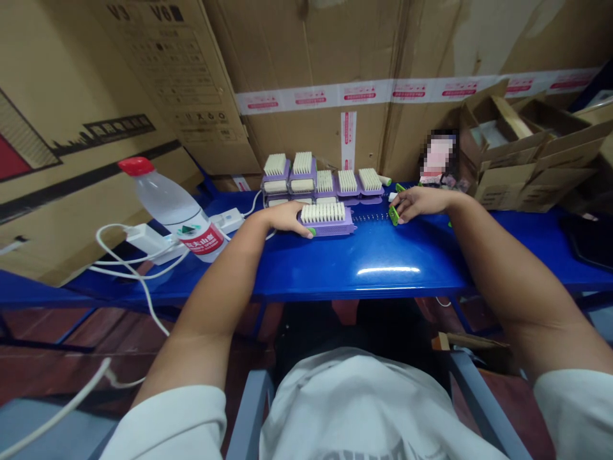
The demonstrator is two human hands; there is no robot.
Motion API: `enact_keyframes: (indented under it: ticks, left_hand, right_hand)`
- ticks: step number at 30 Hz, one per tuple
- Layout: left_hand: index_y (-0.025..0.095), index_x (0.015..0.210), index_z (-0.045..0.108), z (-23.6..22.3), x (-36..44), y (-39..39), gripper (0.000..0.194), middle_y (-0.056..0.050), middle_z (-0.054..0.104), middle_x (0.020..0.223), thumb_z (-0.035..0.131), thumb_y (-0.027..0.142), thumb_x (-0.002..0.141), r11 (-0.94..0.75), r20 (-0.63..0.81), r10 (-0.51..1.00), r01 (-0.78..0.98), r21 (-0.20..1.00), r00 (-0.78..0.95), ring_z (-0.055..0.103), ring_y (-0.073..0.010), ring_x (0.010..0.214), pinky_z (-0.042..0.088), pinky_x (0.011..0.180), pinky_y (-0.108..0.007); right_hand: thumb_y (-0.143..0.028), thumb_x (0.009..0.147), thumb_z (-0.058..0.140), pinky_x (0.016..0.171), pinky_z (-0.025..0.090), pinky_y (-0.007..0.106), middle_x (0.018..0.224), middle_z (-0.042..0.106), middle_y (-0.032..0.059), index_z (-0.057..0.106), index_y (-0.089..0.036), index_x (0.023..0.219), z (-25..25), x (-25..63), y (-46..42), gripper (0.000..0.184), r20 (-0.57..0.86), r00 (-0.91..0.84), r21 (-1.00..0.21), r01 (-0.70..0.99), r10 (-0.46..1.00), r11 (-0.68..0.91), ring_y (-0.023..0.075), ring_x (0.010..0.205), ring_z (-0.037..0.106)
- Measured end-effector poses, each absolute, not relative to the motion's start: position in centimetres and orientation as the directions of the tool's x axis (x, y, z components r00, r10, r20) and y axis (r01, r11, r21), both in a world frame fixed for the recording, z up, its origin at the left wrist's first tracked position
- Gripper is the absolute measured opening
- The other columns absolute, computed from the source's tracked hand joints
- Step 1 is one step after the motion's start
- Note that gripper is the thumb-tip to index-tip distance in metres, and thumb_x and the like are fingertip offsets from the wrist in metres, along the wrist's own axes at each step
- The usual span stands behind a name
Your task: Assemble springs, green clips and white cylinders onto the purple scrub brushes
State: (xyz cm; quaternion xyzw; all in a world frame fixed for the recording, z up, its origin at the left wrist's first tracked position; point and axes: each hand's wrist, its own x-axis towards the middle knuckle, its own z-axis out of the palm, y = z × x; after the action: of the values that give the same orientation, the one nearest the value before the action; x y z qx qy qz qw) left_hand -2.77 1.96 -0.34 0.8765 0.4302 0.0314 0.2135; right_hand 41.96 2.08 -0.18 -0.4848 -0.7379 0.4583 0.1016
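My left hand [288, 218] grips the left end of a purple block [330, 227] with a row of cream ridged pieces on top. A bit of green shows by the thumb at that end. My right hand [417, 203] pinches a small green plate [393, 214] a little above or on the table; which, I cannot tell. Between the two hands lies a line of small dark bits [371, 217], too small to name. Behind the held block stand several similar purple blocks [348, 193] with cream ridged tops, some stacked at the left.
A water bottle [184, 214] with a red cap stands at the left beside white plugs and cables [143, 246]. Open cardboard boxes [512, 182] and a lit phone screen [438, 158] are at the right. Large cardboard sheets [306, 51] rise behind the blue table [335, 275].
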Motion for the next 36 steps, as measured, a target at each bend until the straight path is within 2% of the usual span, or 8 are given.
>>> enact_keyframes:
  ticks: [6, 16, 23, 28, 36]
  left_hand:
    - [0.023, 0.148, 0.069, -0.45, -2.68, 1.99, 0.099, -0.010, 0.075, 0.150, 0.090, 0.065, 0.061, -0.527, -0.138, 0.772, 0.746, 0.406, 0.620, 0.070, -0.0380, 0.136, 0.051, 0.114, -0.040]
    - [0.023, 0.147, 0.069, -0.28, -2.26, 1.74, 0.099, -0.011, 0.073, 0.153, 0.090, 0.065, 0.060, -0.514, -0.152, 0.772, 0.747, 0.422, 0.617, 0.067, -0.0399, 0.142, 0.050, 0.117, -0.043]
    - [0.022, 0.146, 0.068, -0.48, -2.36, 1.95, 0.098, -0.011, 0.075, 0.150, 0.090, 0.065, 0.061, -0.524, -0.145, 0.765, 0.737, 0.426, 0.627, 0.070, -0.0378, 0.137, 0.051, 0.115, -0.040]
    - [0.021, 0.146, 0.069, -0.56, -2.36, 1.92, 0.096, -0.011, 0.075, 0.149, 0.090, 0.064, 0.062, -0.531, -0.135, 0.765, 0.735, 0.423, 0.630, 0.070, -0.0375, 0.136, 0.052, 0.113, -0.039]
    - [0.021, 0.147, 0.068, -0.68, -2.35, 1.97, 0.097, -0.012, 0.076, 0.149, 0.090, 0.065, 0.064, -0.535, -0.124, 0.765, 0.732, 0.422, 0.632, 0.073, -0.0369, 0.132, 0.053, 0.111, -0.039]
  right_hand:
    - [-0.032, 0.061, 0.101, 0.097, 0.067, 0.045, 0.095, 0.087, 0.0034, 0.079, -0.022, 0.116, -0.20, 41.80, 1.91, 0.060, -0.287, -0.498, -0.777, 0.621, 0.818, 0.105, 0.0299, 0.096, 0.084]
    - [-0.033, 0.057, 0.103, 0.096, 0.067, 0.043, 0.096, 0.087, 0.0033, 0.076, -0.023, 0.113, -0.37, 41.49, 1.90, 0.062, -0.288, -0.504, -0.783, 0.614, 0.815, 0.103, 0.0291, 0.097, 0.084]
    - [-0.037, 0.057, 0.103, 0.102, 0.065, 0.045, 0.099, 0.086, 0.0052, 0.076, -0.021, 0.120, -0.18, 41.26, 1.70, 0.070, -0.304, -0.492, -0.755, 0.647, 0.816, 0.108, 0.0315, 0.103, 0.083]
    - [-0.035, 0.054, 0.104, 0.102, 0.065, 0.047, 0.097, 0.086, 0.0047, 0.076, -0.022, 0.115, -0.10, 41.06, 1.53, 0.068, -0.301, -0.481, -0.765, 0.637, 0.824, 0.093, 0.0325, 0.102, 0.083]
    - [-0.036, 0.060, 0.101, 0.107, 0.063, 0.052, 0.099, 0.086, 0.0051, 0.077, -0.023, 0.118, -0.06, 41.02, 1.50, 0.065, -0.299, -0.498, -0.768, 0.632, 0.814, 0.105, 0.0337, 0.104, 0.082]
